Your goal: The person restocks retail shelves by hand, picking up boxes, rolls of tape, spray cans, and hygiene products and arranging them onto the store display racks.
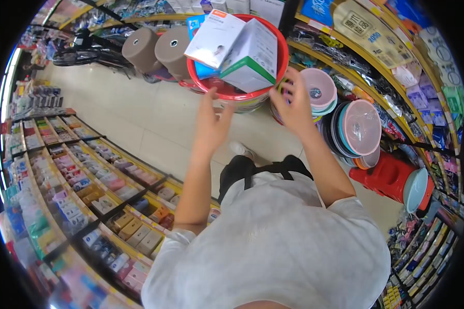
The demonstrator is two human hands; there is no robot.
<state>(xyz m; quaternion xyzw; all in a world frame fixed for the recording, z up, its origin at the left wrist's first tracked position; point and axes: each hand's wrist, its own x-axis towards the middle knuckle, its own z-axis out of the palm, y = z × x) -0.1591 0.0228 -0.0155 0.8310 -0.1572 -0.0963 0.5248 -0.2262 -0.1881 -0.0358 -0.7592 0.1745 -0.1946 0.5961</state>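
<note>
Both arms reach toward a red-rimmed basin (235, 96) at the top middle. Inside it lie a white box with an orange mark (215, 38), a white and green box (251, 56) and, partly covered, a blue package (203, 70). My left hand (213, 123) is just below the near rim, fingers apart and slightly blurred, with nothing in it. By the rim's right side is my right hand (294, 104), its fingers spread and curved; whether they touch the rim I cannot tell. Beside it stands a stack with a pink basin (318, 88) on top.
Brown round containers (172, 51) stand left of the red basin. More stacked basins (362, 127) and red plastic stools (389, 177) are on the right. Shelves of small goods (95, 177) curve along the left, others (355, 67) along the right. Pale floor tiles (134, 110) lie between.
</note>
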